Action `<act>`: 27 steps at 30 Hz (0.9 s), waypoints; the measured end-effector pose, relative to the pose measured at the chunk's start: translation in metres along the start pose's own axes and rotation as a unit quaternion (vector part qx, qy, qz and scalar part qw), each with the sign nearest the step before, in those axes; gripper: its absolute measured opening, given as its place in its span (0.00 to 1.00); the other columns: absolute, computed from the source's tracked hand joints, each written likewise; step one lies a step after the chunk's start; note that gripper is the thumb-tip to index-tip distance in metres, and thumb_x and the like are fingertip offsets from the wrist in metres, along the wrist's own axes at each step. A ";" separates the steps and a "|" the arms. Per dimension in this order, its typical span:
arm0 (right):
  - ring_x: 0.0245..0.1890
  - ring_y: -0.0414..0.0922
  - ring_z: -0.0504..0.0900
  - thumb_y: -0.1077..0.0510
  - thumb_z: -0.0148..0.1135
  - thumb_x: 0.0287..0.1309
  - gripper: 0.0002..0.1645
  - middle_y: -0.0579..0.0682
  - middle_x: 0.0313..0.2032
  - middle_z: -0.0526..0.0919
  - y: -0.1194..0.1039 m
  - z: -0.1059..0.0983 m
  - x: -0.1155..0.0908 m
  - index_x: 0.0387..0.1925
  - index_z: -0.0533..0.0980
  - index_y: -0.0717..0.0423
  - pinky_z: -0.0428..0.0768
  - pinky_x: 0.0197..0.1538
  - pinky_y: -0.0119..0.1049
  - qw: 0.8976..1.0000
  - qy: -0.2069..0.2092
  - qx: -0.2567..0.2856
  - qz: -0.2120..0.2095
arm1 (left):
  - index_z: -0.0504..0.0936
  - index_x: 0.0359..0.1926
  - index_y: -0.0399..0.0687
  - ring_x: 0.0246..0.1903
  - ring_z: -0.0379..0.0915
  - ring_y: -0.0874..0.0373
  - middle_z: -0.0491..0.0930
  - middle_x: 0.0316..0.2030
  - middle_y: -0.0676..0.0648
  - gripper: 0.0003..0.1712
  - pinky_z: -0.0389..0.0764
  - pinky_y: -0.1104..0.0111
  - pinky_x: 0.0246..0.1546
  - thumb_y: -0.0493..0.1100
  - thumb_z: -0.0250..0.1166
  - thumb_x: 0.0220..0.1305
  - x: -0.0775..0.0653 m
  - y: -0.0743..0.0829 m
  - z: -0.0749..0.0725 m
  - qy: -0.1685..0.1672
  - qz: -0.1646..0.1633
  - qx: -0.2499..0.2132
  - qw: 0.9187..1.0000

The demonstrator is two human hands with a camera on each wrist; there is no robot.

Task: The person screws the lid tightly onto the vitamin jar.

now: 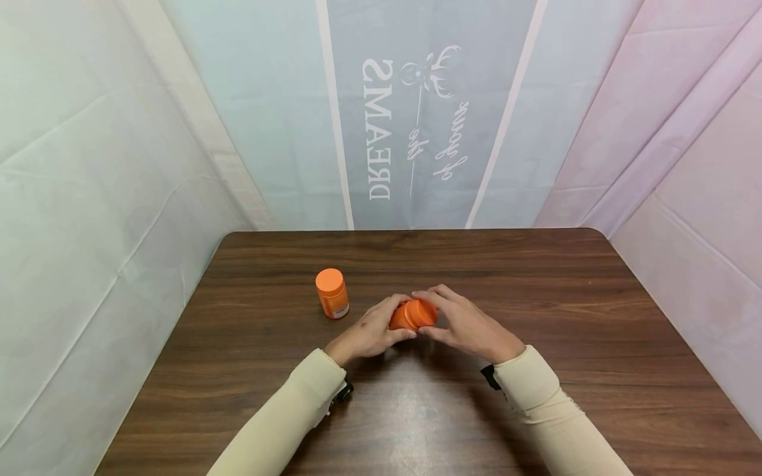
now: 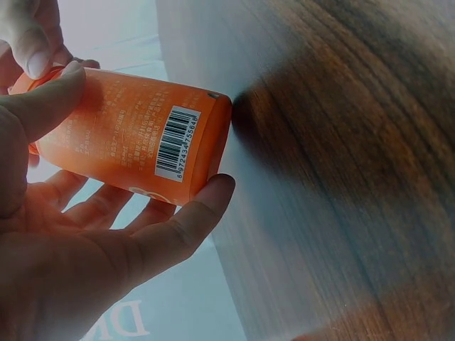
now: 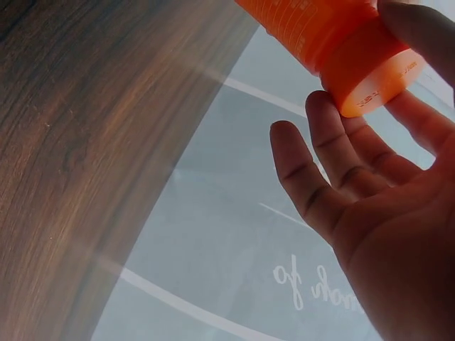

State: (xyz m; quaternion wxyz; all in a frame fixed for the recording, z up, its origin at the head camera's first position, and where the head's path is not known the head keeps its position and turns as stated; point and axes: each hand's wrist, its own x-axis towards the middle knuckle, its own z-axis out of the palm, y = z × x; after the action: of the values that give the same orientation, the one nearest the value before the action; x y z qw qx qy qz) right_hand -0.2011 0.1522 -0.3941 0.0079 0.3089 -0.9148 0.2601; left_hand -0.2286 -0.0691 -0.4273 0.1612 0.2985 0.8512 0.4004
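Risks 1st: held orange bottle [image 1: 402, 318] could prob slip or spin in L hand [image 1: 370, 330] if R hand [image 1: 473, 325] twists/pulls cap [image 1: 424, 313] hard, b/c body looks smooth. Cap might drop onto bench [image 1: 476, 264] if it comes loose, since R contact looks like thumb + few fingertips only. Bottle's tilted, so anything inside could spill if cap comes off; contents n/v.

Hands: L hand part-closed, grasping bottle body, thumb one side, fingers other, one finger at base; barcode label [image 2: 178, 143] shows in L wrist view. R hand wider, fingers curved & spread, thumb + fingertips pinching cap, one fingertip clear of it. Can't tell how firm, or if cap's fully seated.

Pos: held bottle btwn the hands, cap end twd R hand; whether base touches bench = unclear. 2nd orange bottle [image 1: 332, 295] upright on bench, lid on, beyond & left of L hand, well apart, neither hand touching.
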 end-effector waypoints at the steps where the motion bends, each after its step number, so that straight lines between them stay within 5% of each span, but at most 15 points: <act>1: 0.43 0.42 0.78 0.57 0.74 0.58 0.37 0.52 0.53 0.75 0.000 0.000 0.000 0.66 0.71 0.60 0.80 0.44 0.38 1.000 0.000 -0.001 -0.001 | 0.66 0.66 0.49 0.45 0.71 0.56 0.73 0.52 0.49 0.31 0.74 0.61 0.47 0.47 0.68 0.67 0.000 0.000 0.000 0.000 0.000 0.001 1.000; 27: 0.45 0.43 0.77 0.59 0.74 0.57 0.36 0.52 0.51 0.74 -0.003 -0.006 0.001 0.66 0.72 0.59 0.80 0.47 0.38 1.000 -0.017 -0.022 -0.012 | 0.66 0.67 0.49 0.45 0.71 0.56 0.73 0.52 0.48 0.31 0.74 0.61 0.46 0.47 0.67 0.67 -0.001 -0.002 0.002 0.001 0.002 0.003 1.000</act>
State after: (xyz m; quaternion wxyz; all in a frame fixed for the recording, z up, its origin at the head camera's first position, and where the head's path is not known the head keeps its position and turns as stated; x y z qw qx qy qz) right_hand -0.2007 0.1525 -0.3874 0.0022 0.3242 -0.9165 0.2343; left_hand -0.2276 -0.0698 -0.4302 0.1587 0.3006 0.8517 0.3987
